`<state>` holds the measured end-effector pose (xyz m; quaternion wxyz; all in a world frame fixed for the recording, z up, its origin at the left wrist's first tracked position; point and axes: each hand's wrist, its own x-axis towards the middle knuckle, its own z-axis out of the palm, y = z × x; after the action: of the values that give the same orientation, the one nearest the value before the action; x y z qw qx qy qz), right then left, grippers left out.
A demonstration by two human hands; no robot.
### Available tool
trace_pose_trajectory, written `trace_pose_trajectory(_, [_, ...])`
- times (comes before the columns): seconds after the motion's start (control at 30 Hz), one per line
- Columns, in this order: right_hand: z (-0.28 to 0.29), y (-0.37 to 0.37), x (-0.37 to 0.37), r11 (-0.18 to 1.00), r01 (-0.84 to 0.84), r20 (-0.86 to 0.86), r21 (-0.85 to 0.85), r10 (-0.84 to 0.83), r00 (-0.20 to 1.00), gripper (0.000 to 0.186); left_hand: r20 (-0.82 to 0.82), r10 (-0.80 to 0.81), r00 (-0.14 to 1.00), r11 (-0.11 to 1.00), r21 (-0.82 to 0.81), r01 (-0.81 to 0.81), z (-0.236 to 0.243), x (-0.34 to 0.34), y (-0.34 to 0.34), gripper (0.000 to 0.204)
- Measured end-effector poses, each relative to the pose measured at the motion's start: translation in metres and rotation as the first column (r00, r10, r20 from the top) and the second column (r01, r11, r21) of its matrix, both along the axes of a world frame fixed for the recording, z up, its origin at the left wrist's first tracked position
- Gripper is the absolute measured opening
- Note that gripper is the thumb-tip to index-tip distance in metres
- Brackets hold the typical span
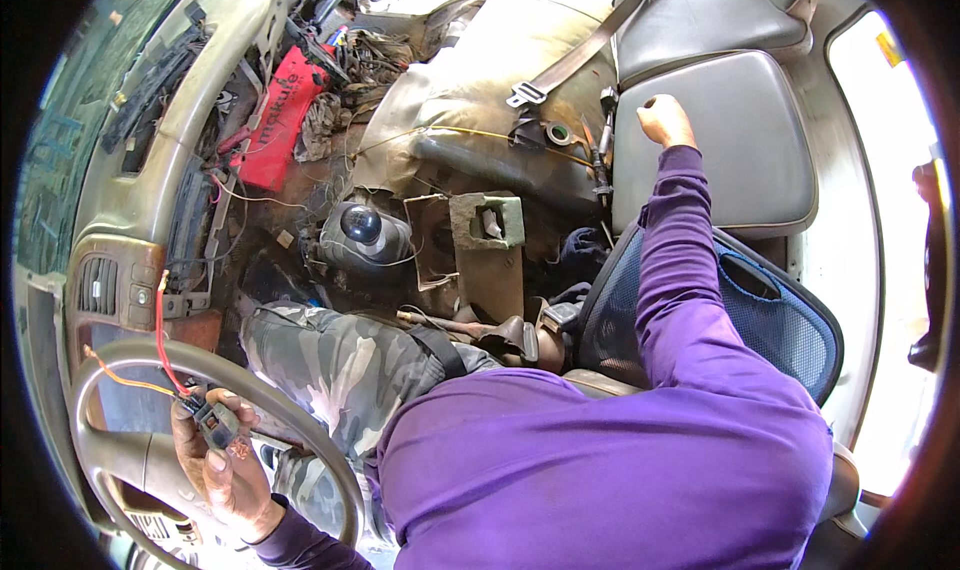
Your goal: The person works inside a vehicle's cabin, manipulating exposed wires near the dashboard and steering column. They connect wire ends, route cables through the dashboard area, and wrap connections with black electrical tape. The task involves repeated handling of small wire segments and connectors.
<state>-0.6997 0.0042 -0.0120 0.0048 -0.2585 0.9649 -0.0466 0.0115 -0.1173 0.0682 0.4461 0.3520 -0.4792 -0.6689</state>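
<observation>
In front of the steering wheel [343,440], my left hand [228,470] grips a small black connector [217,425] between thumb and fingers. A red wire [160,325] and an orange wire [130,378] stick up from it, their ends bare. Frayed copper strands show at its lower end. My right arm stretches out over the grey seat [720,160], where my right hand [667,122] is closed in a fist; whatever it may hold is hidden. Close to that hand, on the seat's edge, lie slim tools [602,155] and a roll of tape [558,134].
A seat-belt buckle [527,94] rests on the beige cover [480,80]. Between the seats stand a gear lever with a black knob [361,225] and a broken console piece [487,240]. Loose wiring and a red bag [285,120] lie by the opened dashboard. A blue mesh backrest [740,300] is beside me.
</observation>
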Motion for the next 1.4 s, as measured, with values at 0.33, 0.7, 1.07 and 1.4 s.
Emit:
trace_pose_trajectory(0.33, [-0.031,-0.057,0.123,0.885,-0.391,0.556,-0.253,0.464,0.69,0.036,0.088,0.02,0.996,0.999,0.044,-0.024,0.008,0.027,0.001,0.086])
trace_pose_trajectory(0.7, [-0.095,-0.211,0.218,0.442,-0.848,0.302,0.291,0.799,0.52,0.028,-0.105,0.095,0.99,0.981,0.179,-0.075,-0.013,0.026,0.042,0.073])
trace_pose_trajectory(1.07, [-0.139,-0.176,0.222,0.634,-0.763,0.55,0.126,0.595,0.586,0.038,-0.22,0.111,0.969,0.964,0.263,-0.051,-0.03,0.04,0.045,0.068])
trace_pose_trajectory(1.4, [-0.179,-0.178,0.211,0.49,-0.853,0.52,0.177,0.689,0.504,0.022,-0.241,0.151,0.959,0.964,0.249,-0.09,-0.036,0.032,0.028,0.066])
